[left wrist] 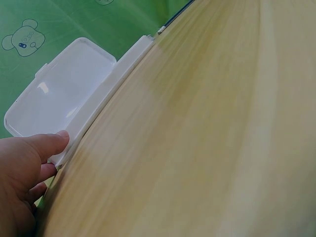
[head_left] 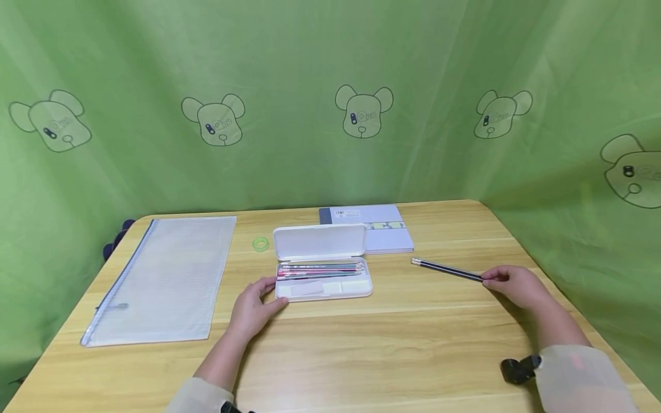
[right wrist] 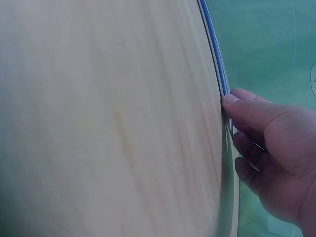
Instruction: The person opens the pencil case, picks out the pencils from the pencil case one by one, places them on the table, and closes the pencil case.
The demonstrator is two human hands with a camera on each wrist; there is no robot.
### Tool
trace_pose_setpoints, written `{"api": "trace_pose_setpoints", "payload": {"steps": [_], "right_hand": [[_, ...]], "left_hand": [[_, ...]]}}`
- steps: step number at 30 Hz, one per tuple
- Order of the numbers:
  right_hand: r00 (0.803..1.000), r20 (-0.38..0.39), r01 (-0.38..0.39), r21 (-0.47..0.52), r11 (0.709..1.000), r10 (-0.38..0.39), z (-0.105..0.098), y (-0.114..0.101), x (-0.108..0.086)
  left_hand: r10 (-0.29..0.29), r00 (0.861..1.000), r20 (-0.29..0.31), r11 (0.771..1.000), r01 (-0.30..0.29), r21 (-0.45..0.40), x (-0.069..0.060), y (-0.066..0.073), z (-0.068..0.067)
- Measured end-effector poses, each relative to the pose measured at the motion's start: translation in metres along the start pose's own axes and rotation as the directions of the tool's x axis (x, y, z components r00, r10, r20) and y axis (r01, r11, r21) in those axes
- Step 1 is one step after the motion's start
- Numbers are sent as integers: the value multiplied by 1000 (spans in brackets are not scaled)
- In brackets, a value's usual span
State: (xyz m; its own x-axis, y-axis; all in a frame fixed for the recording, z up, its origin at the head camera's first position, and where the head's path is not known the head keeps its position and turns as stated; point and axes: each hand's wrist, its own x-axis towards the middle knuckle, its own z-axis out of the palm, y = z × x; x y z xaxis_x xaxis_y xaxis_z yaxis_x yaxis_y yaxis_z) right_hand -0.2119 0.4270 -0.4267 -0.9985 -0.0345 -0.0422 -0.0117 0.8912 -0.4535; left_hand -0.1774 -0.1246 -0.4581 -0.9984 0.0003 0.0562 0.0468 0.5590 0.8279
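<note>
Now, pencil case [head_left: 330, 297]: white, near the middle of the table, w/ a pale slip [head_left: 306, 288] in its front part.
Pencils inside [head_left: 320, 267]: sev. pcs lie in the back part; this portion we judge done.
Dark pencil [head_left: 448, 269]: outside, right of the case and well apart; maybe two together, we cannot tell the no. Prob. this is what is left to put in.
Lid [head_left: 320, 242]: raised, so closing is not yet done, we think.
R hand [head_left: 521, 288]: pinches the dark pencil at one end, thumb against finger.
L hand [head_left: 251, 310]: grips the case at its left end, thumb on the front corner.
Notebook [head_left: 389, 241]: behind the case, partly hidden by the lid, w/ patterned band.
Green ring [head_left: 260, 249]: just left of the lid.
Zip pouch [head_left: 170, 275]: flat, on the left side.
Table [head_left: 392, 350]: light wood grain, far corners rounded.
Curtain [head_left: 289, 166]: green, w/ bear-head drawings, hanging at the back and both sides; of the room behind we see nothing.
</note>
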Motion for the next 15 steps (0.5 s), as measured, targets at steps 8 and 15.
{"api": "trace_pose_setpoints", "payload": {"steps": [8, 15], "right_hand": [[1000, -8, 3, 11, 1000, -3, 1, -11, -2], [1000, 3, 28, 90, 996, -28, 11, -43, 0]], "left_hand": [[14, 1000, -7, 1000, -14, 15, -1, 1, -1], [21, 1000, -7, 1000, -21, 18, -1, 2, -2]]}}
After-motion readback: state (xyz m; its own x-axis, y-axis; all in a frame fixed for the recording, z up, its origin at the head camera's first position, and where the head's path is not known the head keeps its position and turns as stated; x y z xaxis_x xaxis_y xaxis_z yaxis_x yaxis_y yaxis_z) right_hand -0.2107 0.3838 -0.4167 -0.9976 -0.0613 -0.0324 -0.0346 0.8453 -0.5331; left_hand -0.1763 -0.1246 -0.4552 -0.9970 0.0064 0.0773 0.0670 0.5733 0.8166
